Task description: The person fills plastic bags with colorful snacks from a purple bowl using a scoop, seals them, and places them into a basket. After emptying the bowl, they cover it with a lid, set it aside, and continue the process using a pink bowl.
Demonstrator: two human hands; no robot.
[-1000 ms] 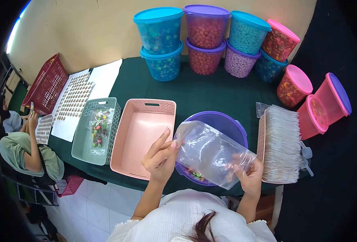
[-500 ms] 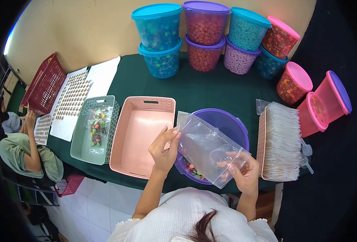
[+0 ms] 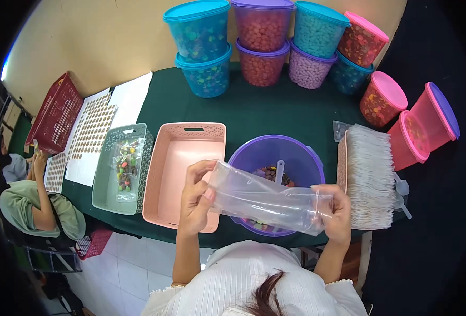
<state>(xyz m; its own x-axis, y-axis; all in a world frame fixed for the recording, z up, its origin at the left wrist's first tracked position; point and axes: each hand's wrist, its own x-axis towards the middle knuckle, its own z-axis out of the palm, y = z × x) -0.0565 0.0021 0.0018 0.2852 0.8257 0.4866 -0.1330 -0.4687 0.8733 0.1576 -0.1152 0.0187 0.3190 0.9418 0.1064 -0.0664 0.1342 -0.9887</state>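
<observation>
A clear plastic bag point(image 3: 267, 203) is stretched flat between my two hands, over the near part of a purple tub point(image 3: 313, 158). The fingers and thumb of my left hand point(image 3: 195, 203) pinch its left end. At the other end my right hand point(image 3: 339, 213) grips the bag, its fingers partly seen through the plastic. Nothing shows inside the bag. Beneath it, colourful candies point(image 3: 267, 173) lie in the tub, with a pale scoop handle point(image 3: 280, 171) sticking up among them.
A pink basket point(image 3: 156, 179) and a green basket point(image 3: 100, 179) holding filled packets point(image 3: 127, 168) stand left. To the right is a basket of stacked bags point(image 3: 370, 179), with scoops point(image 3: 401, 187) beside it. Lidded candy tubs point(image 3: 262, 34) line the back. Another person point(image 3: 38, 205) works at far left.
My hands have moved apart, the left one leftward and the right one rightward and up. The bag is now pulled out more level, and the scoop handle in the tub has come into view.
</observation>
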